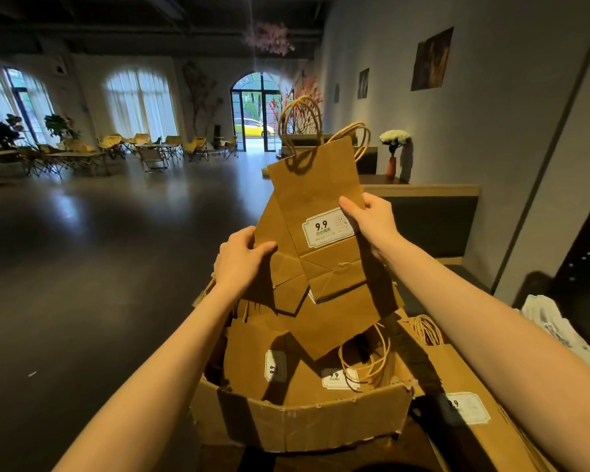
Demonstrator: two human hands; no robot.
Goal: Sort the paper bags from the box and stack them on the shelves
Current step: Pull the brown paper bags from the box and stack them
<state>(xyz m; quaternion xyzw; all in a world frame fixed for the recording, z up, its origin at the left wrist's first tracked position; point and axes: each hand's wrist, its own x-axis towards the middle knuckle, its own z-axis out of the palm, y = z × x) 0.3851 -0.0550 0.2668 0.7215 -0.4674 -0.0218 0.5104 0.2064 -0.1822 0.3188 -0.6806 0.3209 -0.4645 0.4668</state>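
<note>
I hold a small bunch of flat brown paper bags (pixel 317 199) upright above an open cardboard box (pixel 297 424). The front bag carries a white "9.9" label, and twisted paper handles stick up at the top. My left hand (pixel 241 258) grips the left edge of the bag behind, thumb on its front. My right hand (pixel 372 221) pinches the front bag's right edge beside the label. More labelled bags (pixel 286 366) lie loosely in the box below, some with their handles showing.
A flat bag with a "9.9" label (pixel 467 407) lies on the surface to the right of the box. White printed bags (pixel 556 328) sit at the far right. A dark counter (pixel 423 192) with a flower vase (pixel 392 165) stands behind. Open dark floor stretches left.
</note>
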